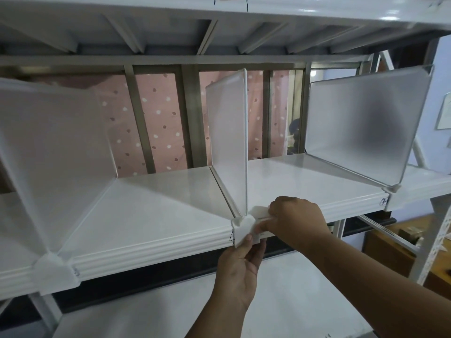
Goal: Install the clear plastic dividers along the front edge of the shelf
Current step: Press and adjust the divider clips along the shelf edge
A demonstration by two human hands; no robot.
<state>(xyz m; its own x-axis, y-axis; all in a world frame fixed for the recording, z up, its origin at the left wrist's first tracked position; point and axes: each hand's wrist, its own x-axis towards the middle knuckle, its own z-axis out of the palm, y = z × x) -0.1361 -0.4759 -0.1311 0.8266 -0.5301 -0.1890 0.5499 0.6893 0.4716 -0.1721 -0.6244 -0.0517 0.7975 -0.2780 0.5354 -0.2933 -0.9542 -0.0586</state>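
Working on the middle frosted clear plastic divider panel (228,140), standing upright on the white metal shelf (151,198), long axis running front to back, front corner right at the ribbed front lip. Already seated at that corner: a small white plastic clip (240,228) hooked over the edge.

Left hand (238,267) coming up from below, fingers loosely curled, thumb and fingertip pinching the lower flap of the clip. Right hand (294,220) just to the right of the divider base, fingers closed around a small white plastic piece (261,212) lying along the lip; can't tell if separate or part of the clip. So divider sits up and left of the right hand, straight above the left, both touching the fitting.

Two more translucent panels, left (51,147) and right (366,128), look clipped in already. Probably just needs pressing home, guessing here.
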